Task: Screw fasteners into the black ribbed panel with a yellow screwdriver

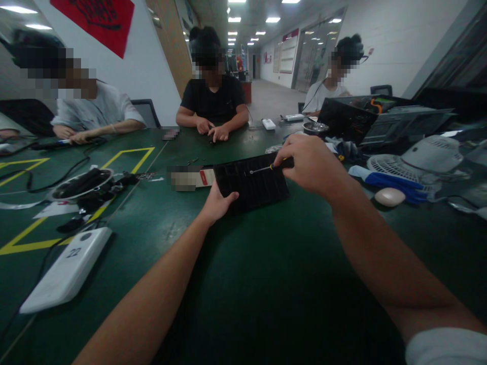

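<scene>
My left hand grips the left edge of a flat black rectangular panel, thumb lying on its front. Faint lines divide the panel's face into sections; its exact kind is unclear. In my right hand is a screwdriver with a black and yellow handle. Its thin metal shaft points left across the panel; I cannot tell whether the tip touches it. Behind my left hand lies a pale box with a red label, partly hidden by the panel.
Three people sit around the green table. On the left are a white power bank marked 22 and a coil of black cables. To the right lie a white fan, a blue glove, a computer mouse and a black case.
</scene>
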Demonstrator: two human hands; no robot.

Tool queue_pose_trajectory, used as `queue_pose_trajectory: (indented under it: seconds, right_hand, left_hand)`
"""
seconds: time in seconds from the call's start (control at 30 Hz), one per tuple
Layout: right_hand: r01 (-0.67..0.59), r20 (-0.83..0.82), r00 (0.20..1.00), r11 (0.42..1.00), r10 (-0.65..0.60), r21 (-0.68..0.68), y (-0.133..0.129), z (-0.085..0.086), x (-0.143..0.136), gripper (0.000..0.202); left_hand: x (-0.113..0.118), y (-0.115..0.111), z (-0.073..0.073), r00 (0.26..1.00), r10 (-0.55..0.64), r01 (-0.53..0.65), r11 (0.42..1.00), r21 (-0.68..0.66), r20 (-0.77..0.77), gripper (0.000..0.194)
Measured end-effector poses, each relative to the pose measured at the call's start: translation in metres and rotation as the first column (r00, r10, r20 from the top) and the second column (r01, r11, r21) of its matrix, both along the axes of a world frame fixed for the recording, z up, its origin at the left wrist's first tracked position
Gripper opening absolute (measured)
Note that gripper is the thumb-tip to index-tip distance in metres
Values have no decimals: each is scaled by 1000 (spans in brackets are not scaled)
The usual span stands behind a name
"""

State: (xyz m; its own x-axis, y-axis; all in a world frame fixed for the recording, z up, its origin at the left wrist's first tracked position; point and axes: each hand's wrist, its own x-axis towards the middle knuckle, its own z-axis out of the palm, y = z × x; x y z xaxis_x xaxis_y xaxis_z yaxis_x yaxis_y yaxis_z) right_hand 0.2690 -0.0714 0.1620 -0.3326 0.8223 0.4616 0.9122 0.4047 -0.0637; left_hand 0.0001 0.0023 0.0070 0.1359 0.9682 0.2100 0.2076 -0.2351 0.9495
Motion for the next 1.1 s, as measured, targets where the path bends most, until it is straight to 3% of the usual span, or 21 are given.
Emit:
queue_pose_trajectory:
  seconds: [0.37,0.6,1.1]
  right_hand:
    - [-26,-19,999,999,26,41,1,0,-1,29]
    - [-18,15,1000,999,17,30,2,-3,-2,30]
    - [-6,42,999,1000,6,-2,1,0,-3,29]
  left_hand:
    - [0,2,-4,999,-3,3,1000,-6,37,81]
    - [2,0,-1,998,-6,6,1000,0,63,80]
    - [-3,6,-9,999,-25,25,1000,-8,34,81]
